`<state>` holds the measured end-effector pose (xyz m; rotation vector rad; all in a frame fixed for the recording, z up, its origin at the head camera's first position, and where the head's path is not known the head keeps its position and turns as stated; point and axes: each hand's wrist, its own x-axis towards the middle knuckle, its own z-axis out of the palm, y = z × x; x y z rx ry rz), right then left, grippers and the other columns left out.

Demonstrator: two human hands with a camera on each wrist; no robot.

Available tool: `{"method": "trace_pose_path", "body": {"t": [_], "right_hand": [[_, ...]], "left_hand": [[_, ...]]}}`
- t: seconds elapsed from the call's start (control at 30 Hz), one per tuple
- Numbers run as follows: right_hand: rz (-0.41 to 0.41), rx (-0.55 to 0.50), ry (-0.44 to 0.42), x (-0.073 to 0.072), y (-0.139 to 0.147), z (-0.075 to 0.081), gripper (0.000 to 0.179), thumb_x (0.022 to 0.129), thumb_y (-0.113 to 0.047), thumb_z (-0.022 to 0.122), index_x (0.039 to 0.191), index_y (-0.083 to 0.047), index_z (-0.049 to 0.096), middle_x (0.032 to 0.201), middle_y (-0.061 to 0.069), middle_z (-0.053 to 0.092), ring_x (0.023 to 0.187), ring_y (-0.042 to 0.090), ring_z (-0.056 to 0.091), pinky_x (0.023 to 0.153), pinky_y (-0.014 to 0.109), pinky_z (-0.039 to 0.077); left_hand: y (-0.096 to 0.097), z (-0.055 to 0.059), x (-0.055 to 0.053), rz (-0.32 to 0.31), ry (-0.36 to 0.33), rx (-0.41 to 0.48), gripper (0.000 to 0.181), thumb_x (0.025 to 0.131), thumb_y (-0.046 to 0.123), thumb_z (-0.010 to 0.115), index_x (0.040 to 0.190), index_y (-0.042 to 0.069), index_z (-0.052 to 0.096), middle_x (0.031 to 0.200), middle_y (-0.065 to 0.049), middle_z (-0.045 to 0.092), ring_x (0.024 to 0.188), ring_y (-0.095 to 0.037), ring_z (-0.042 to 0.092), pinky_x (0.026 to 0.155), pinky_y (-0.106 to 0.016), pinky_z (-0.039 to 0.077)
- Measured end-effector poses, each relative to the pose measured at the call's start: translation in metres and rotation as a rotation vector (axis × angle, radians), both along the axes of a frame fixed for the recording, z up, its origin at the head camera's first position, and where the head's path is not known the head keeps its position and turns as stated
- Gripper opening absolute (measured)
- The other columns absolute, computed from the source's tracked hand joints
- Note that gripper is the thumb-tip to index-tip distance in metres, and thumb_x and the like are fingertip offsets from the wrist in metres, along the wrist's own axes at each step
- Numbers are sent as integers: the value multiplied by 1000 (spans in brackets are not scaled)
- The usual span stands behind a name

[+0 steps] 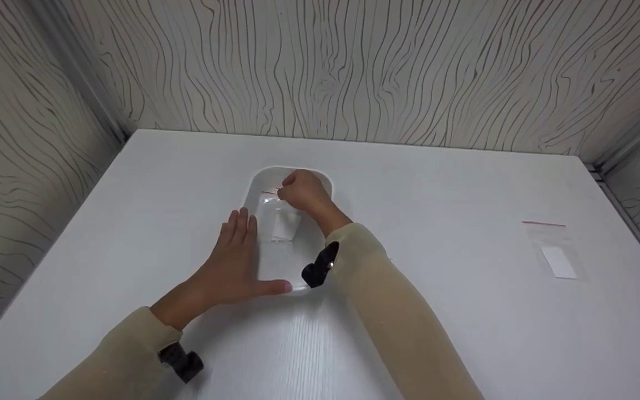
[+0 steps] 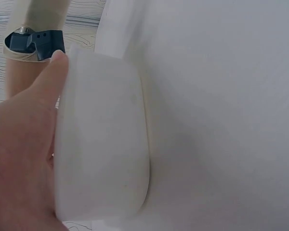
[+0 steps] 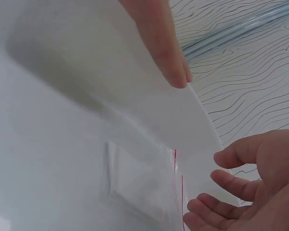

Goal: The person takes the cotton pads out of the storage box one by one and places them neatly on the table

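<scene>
A white plastic container [image 1: 267,266] with rounded corners stands on the table. My left hand [image 1: 228,272] lies against its left side with straight fingers, the thumb reaching along the near rim; the container's outer wall [image 2: 103,139] fills the left wrist view. Inside lie clear zip bags [image 1: 284,222] with red strips and a white piece in them, overlapping. Over the far end of the container is my right hand [image 1: 304,191]. In the right wrist view its loosely bent fingers [image 3: 231,185] are beside the bags' red-striped edges, thumb and forefinger apart; contact with the plastic is unclear.
Another clear zip bag [image 1: 556,250], with a red strip and a white piece, lies flat on the right of the white table [image 1: 436,222]. Panels with a wood-grain pattern [image 1: 325,72] stand behind the table and at both sides. Each sleeve carries a black camera mount [image 1: 320,266].
</scene>
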<state>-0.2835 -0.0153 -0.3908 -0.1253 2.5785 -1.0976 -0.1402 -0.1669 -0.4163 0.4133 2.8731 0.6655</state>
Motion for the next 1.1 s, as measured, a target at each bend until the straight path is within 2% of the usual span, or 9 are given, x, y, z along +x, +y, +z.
{"method": "trace_pose_path", "body": {"t": [0.3,0.37,0.43,0.53,0.67,0.8,1.1], "right_hand": [[88,193,123,1,-4,-6,42,95,-14,64,134,4,62,136,15,63,124,29,58,106,38,47],[100,237,138,1,-4,-6,41,94,-15,64,131,3,64,133,14,65,121,28,59,106,39,45],[111,280,142,2,-4,-6,37,93,-16,65,125,2,67,127,14,68,111,26,59,104,39,46],[130,339,138,4,-4,-6,32,93,-18,66,117,3,69,117,13,70,95,25,54,99,39,47],[113,335,99,7,-3,-4,32,91,-17,69,116,4,69,111,14,70,90,24,51,95,38,49],[101,344,82,10,-3,-3,32,90,-17,70,115,3,69,111,14,69,94,26,52,97,39,48],[166,413,23,13,-3,-2,35,91,-21,70,118,2,70,120,14,67,106,28,48,104,42,41]], "left_hand": [[1,1,0,-15,26,-7,138,75,77,71,156,-14,7,164,-31,-7,153,-43,-13,123,-56,-1],[1,1,0,-21,25,-3,137,76,75,72,156,-15,6,164,-32,-7,153,-42,-14,123,-56,-2],[1,1,0,-21,24,-5,137,76,75,72,156,-15,6,164,-31,-7,153,-42,-15,123,-56,-3],[1,0,0,-22,22,-7,137,76,76,71,156,-14,6,164,-31,-8,153,-41,-15,123,-55,-3],[1,1,1,-21,17,-3,137,77,75,71,156,-15,6,164,-32,-8,153,-42,-15,123,-56,-2],[1,3,1,-24,19,-2,136,77,75,71,155,-16,6,163,-34,-6,153,-44,-13,123,-57,0],[0,2,3,-22,21,7,138,76,78,70,155,-15,6,164,-33,-6,153,-43,-13,123,-57,0]]}}
